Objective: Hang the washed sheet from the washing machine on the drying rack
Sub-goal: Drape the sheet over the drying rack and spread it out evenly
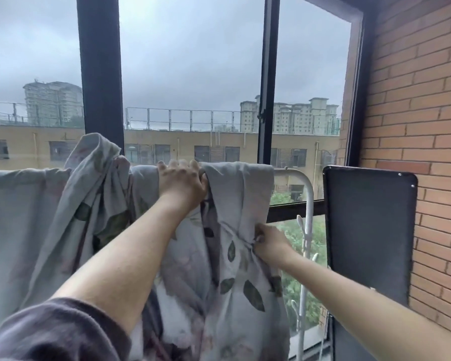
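Leaf-print sheet [232, 272] is draped over the top bar of the white drying rack [309, 194], over by the window [193, 74]. Left hand [183, 184] grips it over the bar, while right hand [269, 243] pinches a fold lower down on the right.

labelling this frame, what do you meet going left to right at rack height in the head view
bunched sheet → left hand → right hand → rack post → black panel → brick wall

Sheet [235, 256] pale grey, dark green leaf print; rack [309, 199] white; wall [422, 100] orange brick
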A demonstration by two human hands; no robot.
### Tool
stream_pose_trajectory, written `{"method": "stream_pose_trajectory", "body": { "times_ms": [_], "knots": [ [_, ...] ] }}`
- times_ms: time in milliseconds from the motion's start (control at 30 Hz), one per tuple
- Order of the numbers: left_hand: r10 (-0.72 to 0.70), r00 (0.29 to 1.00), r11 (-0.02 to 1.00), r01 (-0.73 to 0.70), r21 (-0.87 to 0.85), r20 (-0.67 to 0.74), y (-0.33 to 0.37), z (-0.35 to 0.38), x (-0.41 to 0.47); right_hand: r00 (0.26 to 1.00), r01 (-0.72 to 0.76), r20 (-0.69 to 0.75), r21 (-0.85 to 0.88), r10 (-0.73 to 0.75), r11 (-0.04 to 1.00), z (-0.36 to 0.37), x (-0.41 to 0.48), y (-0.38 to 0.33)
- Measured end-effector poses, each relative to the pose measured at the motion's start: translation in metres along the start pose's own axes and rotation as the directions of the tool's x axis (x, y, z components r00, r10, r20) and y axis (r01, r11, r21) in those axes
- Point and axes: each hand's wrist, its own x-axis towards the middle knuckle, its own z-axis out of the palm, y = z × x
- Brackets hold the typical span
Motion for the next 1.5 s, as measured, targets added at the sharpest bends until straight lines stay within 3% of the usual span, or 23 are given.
{"method": "stream_pose_trajectory", "body": {
  "times_ms": [33, 100, 233, 333, 433, 600, 633, 667, 733, 800, 867, 933, 1033, 1100, 1167, 1233, 1300, 1333, 1367, 1400, 1433, 1467, 1500],
  "knots": [
    [0.001, 1.000, 1.000, -0.001, -0.003, 0.001, 0.003, -0.001, 0.000, 0.998, -0.062, 0.033, 0.007, 0.061, 0.998, 0.001, -0.002, 0.007],
    [-0.003, 1.000, 1.000, 0.003, -0.007, 0.009, 0.007, -0.001, 0.000, 0.990, -0.141, 0.018, 0.234, 0.141, 0.962, -0.013, 0.004, 0.006],
    [-0.014, 1.000, 1.000, 0.013, 0.010, 0.025, 0.014, -0.003, 0.000, 0.986, -0.065, -0.105, 0.462, 0.127, 0.885, -0.062, 0.038, -0.025],
    [-0.024, 0.999, 1.000, 0.024, 0.012, 0.029, 0.013, -0.005, -0.002, 0.976, -0.081, -0.168, 0.312, 0.139, 0.947, -0.069, 0.054, -0.044],
    [-0.035, 0.999, 0.999, 0.034, 0.015, 0.035, 0.009, -0.007, -0.004, 0.982, 0.008, -0.186, 0.133, 0.017, 0.991, -0.044, 0.045, -0.037],
    [-0.040, 0.998, 0.999, 0.040, 0.011, 0.055, 0.006, -0.012, -0.007, 0.986, -0.063, 0.141, -0.156, 0.085, 0.986, -0.011, 0.015, 0.011],
    [-0.036, 0.998, 0.999, 0.036, 0.013, 0.051, 0.007, -0.012, -0.008, 0.980, -0.091, 0.170, -0.073, 0.103, 0.993, -0.012, 0.010, 0.015],
    [-0.032, 0.998, 0.999, 0.031, 0.014, 0.048, 0.008, -0.012, -0.008, 0.978, -0.149, 0.170, 0.157, 0.122, 0.976, -0.016, 0.008, 0.016],
    [-0.036, 0.998, 0.999, 0.035, 0.014, 0.047, 0.013, -0.013, -0.008, 0.989, -0.141, 0.132, 0.634, 0.074, 0.760, -0.035, 0.006, 0.005],
    [-0.043, 0.997, 0.999, 0.041, 0.023, 0.059, 0.017, -0.015, -0.007, 0.997, -0.078, 0.070, 0.765, 0.038, 0.639, -0.059, 0.020, -0.009],
    [-0.051, 0.996, 0.998, 0.049, 0.026, 0.071, 0.020, -0.017, -0.008, 0.997, -0.041, -0.026, 0.656, 0.076, 0.754, -0.073, 0.036, -0.020],
    [-0.056, 0.996, 0.998, 0.054, 0.027, 0.072, 0.019, -0.017, -0.008, 0.995, -0.031, -0.075, 0.352, 0.061, 0.936, -0.070, 0.044, -0.025],
    [-0.054, 0.995, 0.998, 0.052, 0.029, 0.088, 0.016, -0.019, -0.010, 0.992, 0.043, 0.127, -0.123, -0.028, 0.991, -0.034, 0.029, -0.011],
    [-0.051, 0.994, 0.999, 0.049, 0.023, 0.095, 0.014, -0.020, -0.010, 0.961, 0.052, 0.276, -0.226, 0.013, 0.973, -0.012, 0.014, 0.010],
    [-0.043, 0.994, 0.999, 0.042, 0.015, 0.101, 0.014, -0.020, -0.010, 0.920, -0.081, 0.377, -0.083, 0.107, 0.993, -0.006, 0.009, 0.024],
    [-0.040, 0.994, 0.999, 0.038, 0.022, 0.101, 0.015, -0.018, -0.008, 0.922, -0.232, 0.365, 0.248, 0.131, 0.940, -0.015, 0.015, 0.025],
    [-0.042, 0.994, 0.999, 0.040, 0.020, 0.102, 0.017, -0.016, -0.007, 0.958, -0.235, 0.280, 0.633, 0.065, 0.738, -0.028, 0.025, 0.015],
    [-0.043, 0.994, 0.999, 0.041, 0.019, 0.101, 0.019, -0.015, -0.007, 0.971, -0.211, 0.236, 0.751, 0.044, 0.626, -0.034, 0.029, 0.008],
    [-0.042, 0.994, 0.999, 0.040, 0.022, 0.096, 0.020, -0.014, -0.007, 0.979, -0.183, 0.202, 0.788, 0.034, 0.588, -0.040, 0.029, 0.003],
    [-0.044, 0.995, 0.999, 0.041, 0.027, 0.089, 0.022, -0.012, -0.009, 0.981, -0.154, 0.192, 0.739, 0.015, 0.656, -0.042, 0.027, 0.001],
    [-0.040, 0.997, 0.999, 0.040, 0.012, 0.066, 0.022, -0.011, -0.012, 0.974, -0.114, 0.224, 0.569, -0.020, 0.815, -0.043, 0.023, 0.000],
    [-0.038, 0.999, 0.999, 0.039, -0.016, 0.039, 0.021, -0.009, -0.015, 0.950, -0.075, 0.311, 0.303, -0.024, 0.950, -0.042, 0.016, 0.000],
    [-0.036, 0.999, 0.999, 0.037, -0.037, 0.016, 0.021, -0.008, -0.019, 0.913, 0.013, 0.408, -0.010, -0.008, 1.000, -0.037, 0.010, 0.003]
  ]
}}
